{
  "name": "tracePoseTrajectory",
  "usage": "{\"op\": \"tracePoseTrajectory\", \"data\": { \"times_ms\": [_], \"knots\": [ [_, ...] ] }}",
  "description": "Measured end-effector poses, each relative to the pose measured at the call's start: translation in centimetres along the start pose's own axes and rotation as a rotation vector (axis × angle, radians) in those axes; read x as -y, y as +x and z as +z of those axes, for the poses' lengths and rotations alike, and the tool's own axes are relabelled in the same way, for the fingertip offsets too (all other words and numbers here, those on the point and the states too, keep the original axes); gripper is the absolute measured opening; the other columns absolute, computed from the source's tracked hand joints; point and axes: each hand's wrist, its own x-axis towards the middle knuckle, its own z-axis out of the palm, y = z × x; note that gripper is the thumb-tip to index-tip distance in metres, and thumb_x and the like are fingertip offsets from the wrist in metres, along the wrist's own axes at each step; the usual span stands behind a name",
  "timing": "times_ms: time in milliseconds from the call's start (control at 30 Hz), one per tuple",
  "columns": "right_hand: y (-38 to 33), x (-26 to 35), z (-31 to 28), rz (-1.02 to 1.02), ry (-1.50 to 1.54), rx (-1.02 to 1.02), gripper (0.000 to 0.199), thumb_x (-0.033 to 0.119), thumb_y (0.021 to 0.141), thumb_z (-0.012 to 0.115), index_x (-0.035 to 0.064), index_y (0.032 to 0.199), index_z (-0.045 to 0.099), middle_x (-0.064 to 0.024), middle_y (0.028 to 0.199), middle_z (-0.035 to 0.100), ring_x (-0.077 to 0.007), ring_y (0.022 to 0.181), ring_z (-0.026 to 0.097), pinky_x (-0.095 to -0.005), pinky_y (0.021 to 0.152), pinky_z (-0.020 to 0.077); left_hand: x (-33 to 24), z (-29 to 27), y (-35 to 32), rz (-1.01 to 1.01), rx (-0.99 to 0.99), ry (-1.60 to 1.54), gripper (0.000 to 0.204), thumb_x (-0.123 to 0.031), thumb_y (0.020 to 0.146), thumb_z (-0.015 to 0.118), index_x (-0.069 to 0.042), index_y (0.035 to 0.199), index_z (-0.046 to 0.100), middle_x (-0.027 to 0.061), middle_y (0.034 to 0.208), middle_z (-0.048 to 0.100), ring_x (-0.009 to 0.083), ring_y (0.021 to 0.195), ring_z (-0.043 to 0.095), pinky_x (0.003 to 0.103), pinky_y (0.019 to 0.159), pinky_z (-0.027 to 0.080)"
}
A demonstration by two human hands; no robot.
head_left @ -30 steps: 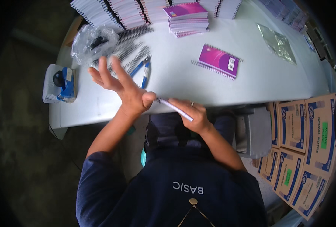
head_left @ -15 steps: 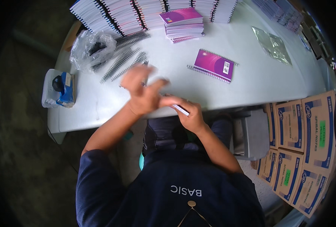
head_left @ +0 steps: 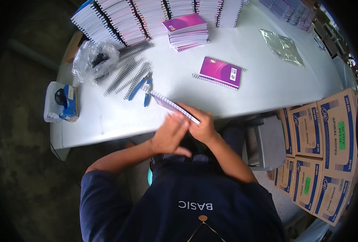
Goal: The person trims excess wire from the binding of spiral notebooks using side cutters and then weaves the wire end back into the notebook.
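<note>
A small spiral notebook (head_left: 169,105) stands on edge at the table's front, its coiled spine turned up. My right hand (head_left: 204,127) grips its near end. Just left of that, my left hand (head_left: 170,135) has its fingers stretched and thumb apart, the fingertips close to the notebook's lower side and slightly blurred; whether they touch it I cannot tell. Beyond the notebook lie blue-handled pliers (head_left: 135,89), beside several loose metal coils (head_left: 124,74). A purple notebook (head_left: 217,71) lies flat farther right, with coils sticking out along its long edges.
Purple notebooks (head_left: 188,34) are stacked in front of a row of spiral-bound books (head_left: 154,16). A clear plastic bag (head_left: 82,66) and a white-and-blue container (head_left: 52,107) sit at left. A flat plastic packet (head_left: 283,46) lies right; cartons (head_left: 334,129) and a grey bin (head_left: 269,141) stand beside me.
My left hand has come back from over the pliers and coils, down toward my body beside the notebook. The pliers and more of the held notebook now show. The view has shifted slightly.
</note>
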Motion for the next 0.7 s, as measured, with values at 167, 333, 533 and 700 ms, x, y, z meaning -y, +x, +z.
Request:
{"op": "tracePoseTrajectory", "data": {
  "times_ms": [167,333,533,700],
  "knots": [
    [0.8,0.2,-0.5,-0.079,-0.163,0.158,0.039,-0.001,0.078,0.061,0.0057,0.116,0.061,-0.0183,0.107,0.064,-0.0314,0.092,0.066,-0.0355,0.077,0.0531,2.2,-5.5,8.2,-0.05,-0.422,0.344,0.102,-0.075,0.074,0.048,0.004,0.137,0.033,0.0351,0.137,0.029,0.0538,0.13,0.023,0.064,0.105,0.013],
    [1.0,-1.0,-1.0,0.097,0.047,-0.01,0.034,0.002,0.084,0.061,0.0053,0.118,0.06,-0.0174,0.104,0.066,-0.0267,0.092,0.067,-0.0318,0.076,0.052,-1.4,-0.1,2.3,-0.047,-0.011,-0.083,0.096,-0.067,0.079,0.052,0.003,0.14,0.028,0.0314,0.133,0.038,0.0513,0.127,0.031,0.061,0.101,0.02],
    [0.5,-1.7,-1.9,0.2,0.105,0.06,0.021,0.004,0.082,0.064,0.0002,0.103,0.063,-0.0156,0.09,0.068,-0.0174,0.081,0.066,-0.0301,0.07,0.0509,-0.4,-6.8,11.0,-0.131,-0.032,0.104,0.043,-0.029,0.078,0.068,-0.011,0.116,0.059,0.0053,0.11,0.059,0.0242,0.108,0.052,0.042,0.092,0.031],
    [1.2,-1.5,-2.6,0.325,0.038,0.058,0.018,0.004,0.081,0.065,-0.0017,0.097,0.064,-0.0163,0.086,0.067,-0.0176,0.081,0.066,-0.03,0.07,0.0496,1.9,-7.7,12.6,-0.101,0.165,-0.052,0.037,-0.02,0.074,0.073,-0.011,0.108,0.061,0.002,0.1,0.059,0.0207,0.096,0.055,0.036,0.082,0.035]
  ]
}}
